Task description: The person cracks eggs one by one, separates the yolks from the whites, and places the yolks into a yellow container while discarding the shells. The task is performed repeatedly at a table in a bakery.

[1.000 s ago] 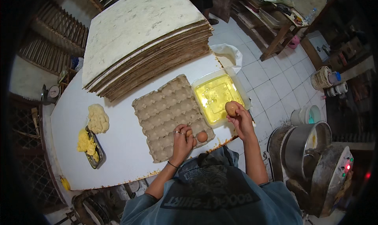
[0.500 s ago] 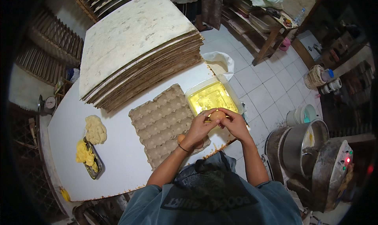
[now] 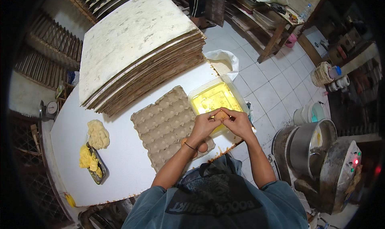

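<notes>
Pinching one brown egg (image 3: 221, 115) between them, left hand (image 3: 205, 125) and right hand (image 3: 238, 125) angle inward above a clear plastic tub (image 3: 236, 93). Alongside: dimpled grey-brown pulp tray (image 3: 164, 121).

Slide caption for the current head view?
Left hand and right hand hold an egg over a tub of yellow liquid, beside a tray.
</notes>
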### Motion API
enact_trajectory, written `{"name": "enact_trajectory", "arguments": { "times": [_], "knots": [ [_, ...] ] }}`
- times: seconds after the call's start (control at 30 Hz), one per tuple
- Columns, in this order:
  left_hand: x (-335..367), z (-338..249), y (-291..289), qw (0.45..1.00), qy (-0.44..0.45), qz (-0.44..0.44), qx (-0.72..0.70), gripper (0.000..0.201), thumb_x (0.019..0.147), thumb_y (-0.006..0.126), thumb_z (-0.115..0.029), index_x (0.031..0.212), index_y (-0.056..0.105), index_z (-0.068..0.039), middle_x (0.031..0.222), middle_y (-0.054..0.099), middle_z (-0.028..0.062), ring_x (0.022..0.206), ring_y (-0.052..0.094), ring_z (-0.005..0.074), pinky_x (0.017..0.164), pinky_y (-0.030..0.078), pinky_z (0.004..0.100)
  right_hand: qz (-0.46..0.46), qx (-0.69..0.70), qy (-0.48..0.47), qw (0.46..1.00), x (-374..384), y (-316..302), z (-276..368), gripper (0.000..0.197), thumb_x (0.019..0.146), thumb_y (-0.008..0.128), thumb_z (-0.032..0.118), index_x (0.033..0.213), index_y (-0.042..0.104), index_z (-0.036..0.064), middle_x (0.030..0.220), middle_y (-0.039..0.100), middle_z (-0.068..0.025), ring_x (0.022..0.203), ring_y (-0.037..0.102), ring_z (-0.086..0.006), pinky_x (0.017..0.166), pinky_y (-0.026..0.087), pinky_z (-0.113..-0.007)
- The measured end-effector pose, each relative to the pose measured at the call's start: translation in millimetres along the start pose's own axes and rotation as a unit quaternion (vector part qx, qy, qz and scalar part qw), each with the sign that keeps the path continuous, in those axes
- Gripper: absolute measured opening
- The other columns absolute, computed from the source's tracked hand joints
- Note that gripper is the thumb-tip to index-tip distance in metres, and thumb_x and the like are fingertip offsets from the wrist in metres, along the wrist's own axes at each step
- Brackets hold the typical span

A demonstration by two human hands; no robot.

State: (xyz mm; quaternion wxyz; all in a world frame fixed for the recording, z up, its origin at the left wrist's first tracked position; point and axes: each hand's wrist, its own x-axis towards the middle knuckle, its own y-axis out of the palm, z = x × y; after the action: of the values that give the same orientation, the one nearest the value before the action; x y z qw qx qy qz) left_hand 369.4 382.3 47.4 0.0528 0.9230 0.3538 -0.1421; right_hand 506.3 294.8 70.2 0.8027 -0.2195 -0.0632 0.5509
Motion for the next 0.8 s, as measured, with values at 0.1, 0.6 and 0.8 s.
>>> {"name": "enact_trajectory", "arguments": {
  "times": [0.1,0.6,0.8],
  "knots": [
    [6,6,0,0.998,-0.002,0.011,-0.065,0.042,0.077,0.061,-0.006,0.118,0.054,0.002,0.094,0.063,0.005,0.076,0.055,0.0042,0.068,0.044,0.0156,0.004,0.008,0.002,1.0,4,-2,-4,0.042,0.071,0.065,0.017,0.109,0.06,0.0014,0.078,0.065,-0.0123,0.062,0.057,-0.0095,0.061,0.047,-0.023],
    [25,6,-14,0.982,-0.071,0.045,-0.17,0.04,0.081,0.06,-0.007,0.119,0.052,0.004,0.101,0.061,0.0072,0.084,0.056,0.0084,0.075,0.047,0.0208,0.072,0.147,0.083,0.983,26,-14,-17,0.041,0.074,0.061,0.004,0.114,0.057,0.0015,0.075,0.064,-0.0056,0.064,0.057,-0.0082,0.061,0.047,-0.021],
    [25,-26,-25,0.999,0.015,0.044,0.016,0.044,0.08,0.064,-0.012,0.12,0.051,0.003,0.096,0.063,0.0072,0.079,0.056,0.0064,0.071,0.046,0.0189,0.059,0.323,0.032,0.944,23,-3,-26,0.042,0.083,0.056,0.0,0.124,0.047,-0.0001,0.105,0.058,-0.01,0.083,0.06,-0.0133,0.075,0.05,-0.022]
  ]
}}
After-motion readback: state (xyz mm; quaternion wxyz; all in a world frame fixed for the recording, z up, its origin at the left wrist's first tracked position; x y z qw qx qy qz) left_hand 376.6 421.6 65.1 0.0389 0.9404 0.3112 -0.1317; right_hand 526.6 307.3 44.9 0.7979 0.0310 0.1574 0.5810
